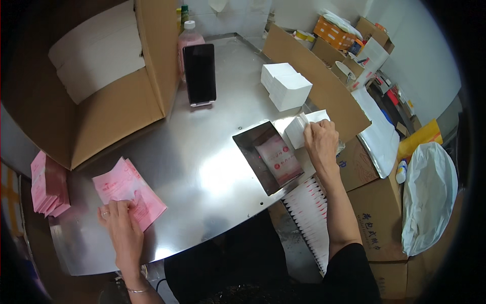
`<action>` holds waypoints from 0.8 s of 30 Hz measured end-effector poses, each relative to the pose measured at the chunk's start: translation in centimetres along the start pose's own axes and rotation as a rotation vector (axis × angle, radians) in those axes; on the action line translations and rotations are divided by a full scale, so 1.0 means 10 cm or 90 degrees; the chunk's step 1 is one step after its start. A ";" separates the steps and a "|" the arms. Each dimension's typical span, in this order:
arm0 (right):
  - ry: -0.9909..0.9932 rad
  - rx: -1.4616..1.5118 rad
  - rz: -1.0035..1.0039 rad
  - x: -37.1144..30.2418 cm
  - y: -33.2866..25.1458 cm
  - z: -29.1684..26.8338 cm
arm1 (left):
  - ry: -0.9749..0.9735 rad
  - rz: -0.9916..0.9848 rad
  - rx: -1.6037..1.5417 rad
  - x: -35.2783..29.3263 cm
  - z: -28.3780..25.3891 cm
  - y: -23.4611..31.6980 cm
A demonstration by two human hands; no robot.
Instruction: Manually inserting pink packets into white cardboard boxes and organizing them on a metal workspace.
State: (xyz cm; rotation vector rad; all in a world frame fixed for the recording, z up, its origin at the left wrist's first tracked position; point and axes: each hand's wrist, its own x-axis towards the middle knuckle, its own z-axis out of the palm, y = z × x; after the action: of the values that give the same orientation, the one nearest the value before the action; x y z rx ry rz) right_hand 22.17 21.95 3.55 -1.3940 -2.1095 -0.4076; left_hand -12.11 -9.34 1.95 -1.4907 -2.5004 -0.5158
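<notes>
My left hand (121, 228) is closed on the near edge of a pink printed plastic packet (121, 182), which lies with other flat pink packets on the left of the metal table. A ring and a bracelet show on that hand and wrist. My right hand (322, 144) pinches white folded tissues (297, 130) at the right side of the table, its fingertips bent over their top edge. Just left of it, a rectangular opening in the tabletop holds a printed tissue packet (278, 158). Behind the right hand stand more stacks of white folded tissues (287, 88).
A phone (199, 73) stands upright before a bottle of pink liquid (189, 35). An open cardboard box (116, 109) fills the back left. Pink packets (48, 185) are stacked at the left edge. A cardboard panel (319, 76), cartons (379, 218) and a white bag (429, 197) line the right.
</notes>
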 end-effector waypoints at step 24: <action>-0.106 0.365 -0.421 -0.82 -1.34 -0.19 | 0.028 0.229 -0.131 0.06 0.57 1.20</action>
State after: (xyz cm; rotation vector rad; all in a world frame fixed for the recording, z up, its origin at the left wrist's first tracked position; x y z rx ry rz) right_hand 12.91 9.46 0.80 -0.4040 -2.5189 0.0851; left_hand -1.73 -1.42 -0.70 -1.9264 -2.1258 -0.7461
